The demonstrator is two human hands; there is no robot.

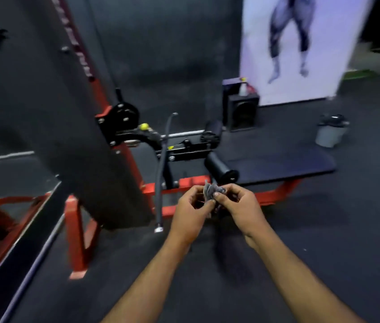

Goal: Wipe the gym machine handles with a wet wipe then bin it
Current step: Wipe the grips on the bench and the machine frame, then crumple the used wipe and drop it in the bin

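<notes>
A crumpled grey wet wipe (210,190) sits between both my hands in front of me. My left hand (193,207) pinches its left side and my right hand (237,205) pinches its right side. Just beyond them hangs the machine's long dark bar handle (161,173) with a metal end cap near the floor. A black roller pad (220,169) and a padded bench (284,166) belong to the red-framed machine (184,183). A grey bin with a black liner (331,131) stands on the floor at the right.
A dark weight-stack column (72,113) with a red upright rises at left. A black speaker box (241,110) with a spray bottle (243,87) on top stands by a white poster (300,47). Red frame legs (79,236) sit on the dark rubber floor.
</notes>
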